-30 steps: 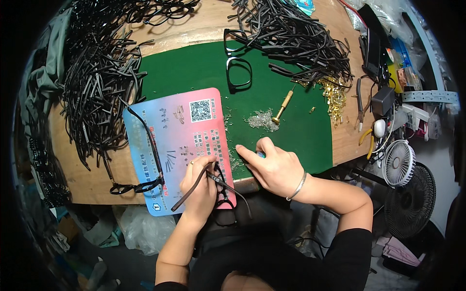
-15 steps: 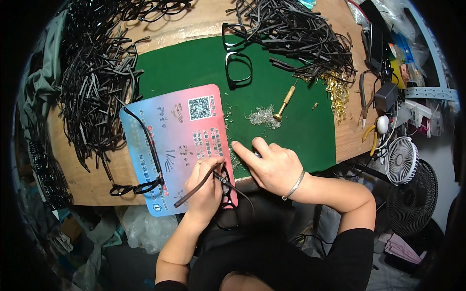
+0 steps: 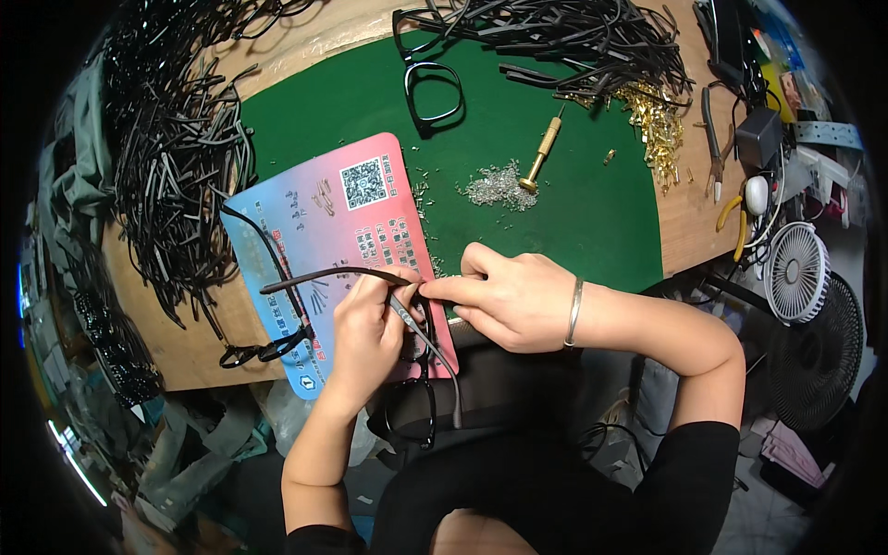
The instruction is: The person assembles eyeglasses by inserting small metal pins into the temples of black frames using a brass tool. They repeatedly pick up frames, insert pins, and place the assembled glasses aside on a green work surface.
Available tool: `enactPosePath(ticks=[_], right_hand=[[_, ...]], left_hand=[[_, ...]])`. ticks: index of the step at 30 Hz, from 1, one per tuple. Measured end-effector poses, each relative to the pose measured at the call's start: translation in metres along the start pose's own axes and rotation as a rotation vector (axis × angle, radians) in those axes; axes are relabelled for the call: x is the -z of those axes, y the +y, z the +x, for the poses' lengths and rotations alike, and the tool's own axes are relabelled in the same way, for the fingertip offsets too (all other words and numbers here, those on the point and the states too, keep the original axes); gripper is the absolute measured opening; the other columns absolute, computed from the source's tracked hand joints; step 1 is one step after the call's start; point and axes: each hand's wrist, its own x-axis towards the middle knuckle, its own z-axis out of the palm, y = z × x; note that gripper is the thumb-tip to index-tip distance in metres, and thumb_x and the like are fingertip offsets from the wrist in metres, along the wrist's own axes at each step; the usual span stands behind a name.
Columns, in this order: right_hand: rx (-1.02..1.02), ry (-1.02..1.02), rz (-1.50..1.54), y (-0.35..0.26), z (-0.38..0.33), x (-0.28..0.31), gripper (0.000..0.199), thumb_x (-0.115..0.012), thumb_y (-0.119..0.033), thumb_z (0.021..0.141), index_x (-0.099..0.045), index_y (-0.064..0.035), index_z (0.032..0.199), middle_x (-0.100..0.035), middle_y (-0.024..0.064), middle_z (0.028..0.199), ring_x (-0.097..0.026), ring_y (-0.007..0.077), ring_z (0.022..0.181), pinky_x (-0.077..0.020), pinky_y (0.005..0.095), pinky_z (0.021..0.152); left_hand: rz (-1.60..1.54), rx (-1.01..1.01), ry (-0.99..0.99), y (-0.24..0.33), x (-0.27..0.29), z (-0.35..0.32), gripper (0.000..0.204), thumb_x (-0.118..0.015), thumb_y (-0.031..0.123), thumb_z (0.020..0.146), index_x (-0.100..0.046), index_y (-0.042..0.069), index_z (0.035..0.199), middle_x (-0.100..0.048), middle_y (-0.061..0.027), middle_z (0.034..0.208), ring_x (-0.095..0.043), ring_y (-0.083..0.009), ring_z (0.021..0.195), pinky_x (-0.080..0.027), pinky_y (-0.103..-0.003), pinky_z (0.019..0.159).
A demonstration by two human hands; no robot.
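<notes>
Together, left hand (image 3: pixel 365 338) and right hand (image 3: pixel 518 301) grip one eyeglass frame (image 3: pixel 416 370).

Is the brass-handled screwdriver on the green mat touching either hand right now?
Apart. The head view shows the brass-handled screwdriver lying alone on the green mat, with bare mat between it and the right hand and left hand.

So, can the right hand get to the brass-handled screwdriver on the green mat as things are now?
Probably yes. The brass-handled screwdriver lies in the open on the green mat, with only tiny screws between. But the right hand is pinching at the eyeglass frame, so it must release first.
</notes>
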Motion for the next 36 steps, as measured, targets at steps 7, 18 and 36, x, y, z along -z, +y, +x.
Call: enactPosePath(ticks=[7, 18, 36], right_hand=[[-0.003, -0.049, -0.023, 0.0, 0.0, 0.001, 0.039, -0.052, -0.017, 0.084, -0.05, -0.0173, 0.124, -0.047, 0.0116, 0.089, -0.058, 0.0275, 0.063, -0.051, 0.0376, 0.057], [0.321, 0.119, -0.459, 0.011, 0.008, 0.0, 0.04, -0.063, -0.019, 0.072, -0.05, -0.0052, 0.107, -0.048, 0.0116, 0.082, -0.059, 0.0235, 0.05, -0.0478, 0.0352, 0.041], [0.358, 0.118, -0.444, 0.016, 0.015, 0.0, 0.036, -0.061, -0.017, 0.07, -0.05, -0.005, 0.102, -0.047, 0.0118, 0.081, -0.059, 0.0232, 0.051, -0.0488, 0.0353, 0.043]], left_hand=[[-0.004, -0.002, 0.041, 0.0, -0.003, -0.004, 0.011, -0.052, -0.006, 0.086, -0.057, -0.002, 0.095, -0.059, -0.0099, 0.081, -0.061, -0.0143, 0.059, -0.048, -0.027, 0.055], [0.223, -0.194, 0.141, -0.012, -0.008, -0.006, 0.025, -0.051, -0.013, 0.075, -0.057, 0.001, 0.095, -0.059, -0.0142, 0.08, -0.061, -0.0287, 0.068, -0.049, -0.034, 0.061], [0.232, -0.291, 0.234, -0.017, -0.016, -0.005, 0.02, -0.05, -0.012, 0.08, -0.057, -0.001, 0.095, -0.059, -0.0084, 0.075, -0.061, -0.0136, 0.058, -0.047, -0.025, 0.053]])
